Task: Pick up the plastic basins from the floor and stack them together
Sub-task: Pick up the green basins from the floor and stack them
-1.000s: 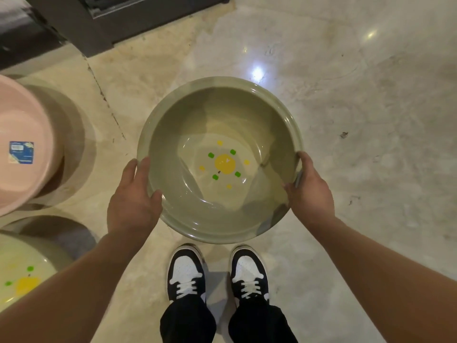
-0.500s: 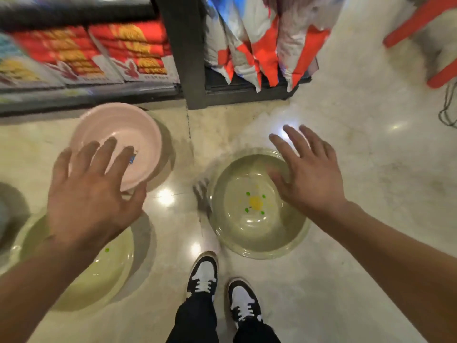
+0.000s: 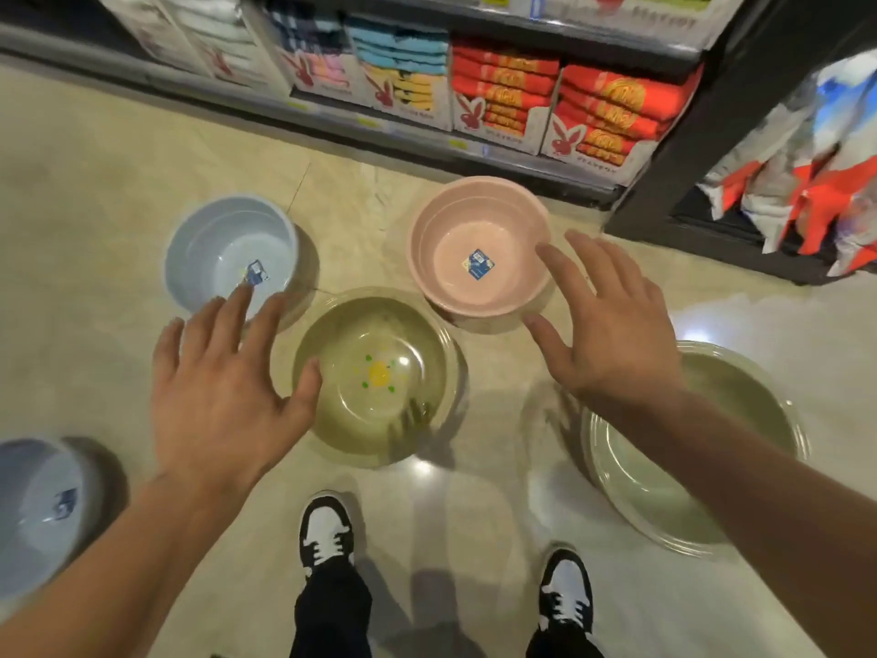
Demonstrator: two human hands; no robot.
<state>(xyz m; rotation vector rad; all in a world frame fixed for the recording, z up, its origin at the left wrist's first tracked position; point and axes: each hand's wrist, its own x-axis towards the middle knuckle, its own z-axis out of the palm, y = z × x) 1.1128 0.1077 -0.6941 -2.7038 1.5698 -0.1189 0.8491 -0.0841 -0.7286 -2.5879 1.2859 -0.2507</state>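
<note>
While both hands, left hand point(image 3: 223, 401) and right hand point(image 3: 612, 334), hover fingers spread, empty green basin point(image 3: 379, 434), pink basin point(image 3: 479, 296) holding sticker.

Five plastic basins sit on the floor point(image 3: 118, 182): two olive-green basins, one in the middle point(image 3: 379, 436) with a yellow-and-green print and one at the right point(image 3: 636, 496); two pale blue basins, one at the upper left point(image 3: 209, 235) and one at the left edge point(image 3: 33, 510); and one pink basin point(image 3: 451, 220). Two hands, left point(image 3: 223, 396) and right point(image 3: 612, 334), are spread and hold nothing. Two black-and-white shoes, left point(image 3: 325, 529) and right point(image 3: 567, 591), stand below.
</note>
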